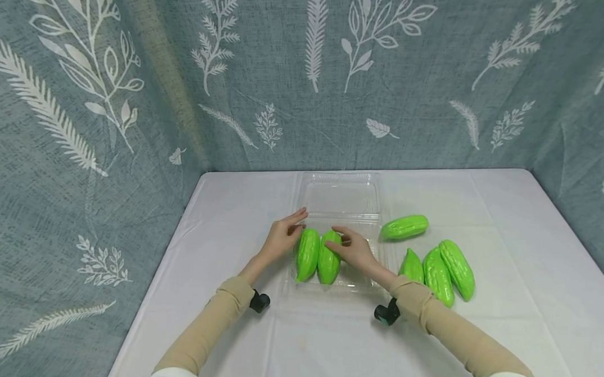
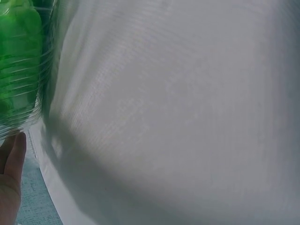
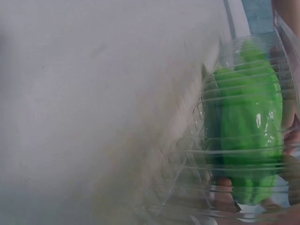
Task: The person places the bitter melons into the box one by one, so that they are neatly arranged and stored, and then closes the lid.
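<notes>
A clear plastic clamshell box [image 1: 360,276] lies unfolded on the table, its lid [image 1: 339,193] laid back on the far side. Two shiny green bitter melons sit side by side in its tray, the left one [image 1: 307,256] along the left wall. My right hand [image 1: 356,251] pinches the other melon [image 1: 327,266] near its upper part, thumb over it. Beside the box's left wall, my left hand [image 1: 281,237] has its fingers extended, touching the wall. In the right wrist view, green melon [image 3: 253,122] shows through the ribbed wall; the left wrist view catches only the left hand's fingers [image 2: 16,154].
Right of the box, one bitter melon [image 1: 405,227] lies at the back. Several more, among them a long one [image 1: 457,269], are grouped nearer, beside my right forearm. The white-covered table [image 1: 320,347] meets a leaf-patterned curtain [image 1: 285,98] behind and at the sides.
</notes>
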A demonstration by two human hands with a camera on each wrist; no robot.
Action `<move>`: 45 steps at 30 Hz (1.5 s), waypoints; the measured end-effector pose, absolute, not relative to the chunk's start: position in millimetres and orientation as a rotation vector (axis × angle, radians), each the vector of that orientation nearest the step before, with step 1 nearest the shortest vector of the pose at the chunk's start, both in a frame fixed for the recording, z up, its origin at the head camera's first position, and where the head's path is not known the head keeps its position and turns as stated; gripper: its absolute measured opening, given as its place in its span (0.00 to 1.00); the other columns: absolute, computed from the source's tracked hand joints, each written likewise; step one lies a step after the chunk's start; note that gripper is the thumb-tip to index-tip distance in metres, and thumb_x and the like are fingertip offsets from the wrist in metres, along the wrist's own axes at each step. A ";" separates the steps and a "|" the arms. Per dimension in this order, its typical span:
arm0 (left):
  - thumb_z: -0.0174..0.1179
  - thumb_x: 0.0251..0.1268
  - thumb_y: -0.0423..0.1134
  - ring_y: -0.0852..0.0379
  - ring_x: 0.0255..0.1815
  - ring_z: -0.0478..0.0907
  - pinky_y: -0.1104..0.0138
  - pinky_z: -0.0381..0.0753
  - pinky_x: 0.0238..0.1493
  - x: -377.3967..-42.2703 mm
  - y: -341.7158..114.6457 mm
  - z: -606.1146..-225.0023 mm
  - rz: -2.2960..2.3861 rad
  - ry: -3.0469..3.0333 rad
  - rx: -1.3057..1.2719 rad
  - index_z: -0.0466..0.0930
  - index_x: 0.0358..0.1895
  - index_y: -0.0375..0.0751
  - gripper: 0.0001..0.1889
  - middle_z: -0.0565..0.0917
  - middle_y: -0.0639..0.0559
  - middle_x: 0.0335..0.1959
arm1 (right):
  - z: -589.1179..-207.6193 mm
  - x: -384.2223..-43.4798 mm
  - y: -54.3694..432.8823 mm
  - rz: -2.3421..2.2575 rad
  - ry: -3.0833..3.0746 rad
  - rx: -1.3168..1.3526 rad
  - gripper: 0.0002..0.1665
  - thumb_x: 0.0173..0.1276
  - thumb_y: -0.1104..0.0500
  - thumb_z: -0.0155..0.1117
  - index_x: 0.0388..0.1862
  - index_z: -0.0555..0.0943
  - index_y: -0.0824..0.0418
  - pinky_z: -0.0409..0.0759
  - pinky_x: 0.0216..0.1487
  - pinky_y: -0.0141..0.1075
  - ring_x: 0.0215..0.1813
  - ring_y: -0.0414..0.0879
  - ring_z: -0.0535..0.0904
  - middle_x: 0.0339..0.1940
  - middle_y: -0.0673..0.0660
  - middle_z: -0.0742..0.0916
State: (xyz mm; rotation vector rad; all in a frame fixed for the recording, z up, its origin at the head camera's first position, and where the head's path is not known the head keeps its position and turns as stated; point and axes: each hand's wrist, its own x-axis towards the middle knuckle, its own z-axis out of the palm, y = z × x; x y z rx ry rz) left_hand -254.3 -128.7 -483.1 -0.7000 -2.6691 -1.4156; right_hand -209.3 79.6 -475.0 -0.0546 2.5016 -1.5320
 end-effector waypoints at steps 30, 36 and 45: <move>0.51 0.64 0.24 0.44 0.56 0.80 0.59 0.82 0.54 -254.2 -127.2 -481.2 -1.414 -2.681 -0.675 0.72 0.61 0.29 0.20 0.70 0.40 0.67 | -473.6 -207.3 80.6 -1.507 2.573 -0.090 0.32 0.66 0.53 0.62 0.67 0.69 0.63 0.84 0.51 0.46 0.57 0.63 0.79 0.58 0.72 0.79; 0.50 0.65 0.23 0.44 0.55 0.80 0.59 0.82 0.54 -254.0 -127.9 -481.5 -1.418 -2.670 -0.685 0.72 0.60 0.28 0.20 0.70 0.38 0.67 | -472.5 -206.0 81.1 -1.501 2.567 -0.090 0.33 0.66 0.53 0.62 0.68 0.68 0.62 0.82 0.54 0.48 0.58 0.64 0.78 0.59 0.72 0.78; 0.50 0.65 0.24 0.45 0.55 0.80 0.59 0.82 0.54 -251.9 -129.0 -480.9 -1.417 -2.690 -0.653 0.72 0.61 0.29 0.20 0.70 0.42 0.67 | -471.5 -204.2 82.8 -1.502 2.543 -0.093 0.33 0.66 0.52 0.62 0.67 0.68 0.62 0.81 0.55 0.48 0.58 0.64 0.78 0.59 0.72 0.78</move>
